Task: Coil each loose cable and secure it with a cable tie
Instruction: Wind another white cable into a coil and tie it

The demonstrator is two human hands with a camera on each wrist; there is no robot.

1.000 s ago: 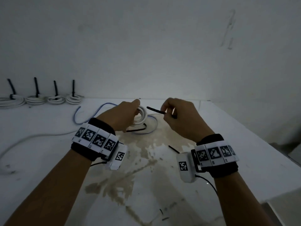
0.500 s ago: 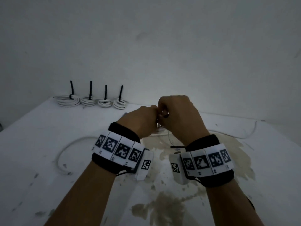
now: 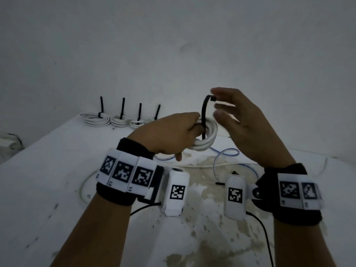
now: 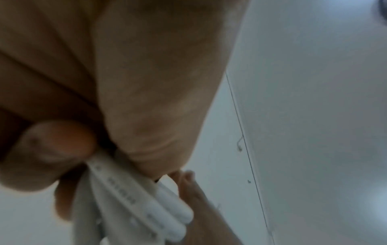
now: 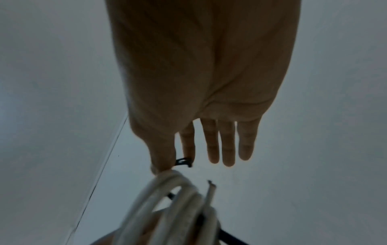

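Note:
My left hand (image 3: 197, 129) grips a coil of white cable (image 3: 210, 140) and holds it up off the table. The left wrist view shows its fingers curled round the strands of the coil (image 4: 136, 199). A black cable tie (image 3: 203, 116) runs through the coil and stands upright. Its head bends over at the top. My right hand (image 3: 219, 101) is up beside it, to the right of the coil. The tie's head (image 5: 184, 161) sits between the thumb and index finger. The other fingers (image 5: 228, 149) are straight and spread.
Several tied white coils (image 3: 98, 120) with upright black ties line the back left of the stained white table (image 3: 57, 189), against the wall. A loose blue-and-white cable (image 3: 225, 157), a loose white cable (image 3: 84, 185) and a black tie (image 3: 219, 183) lie below my hands.
Half a second ago both hands were pressed together at the coil. Now the right hand has lifted away and spread its fingers, and the tie stands upright out of the coil.

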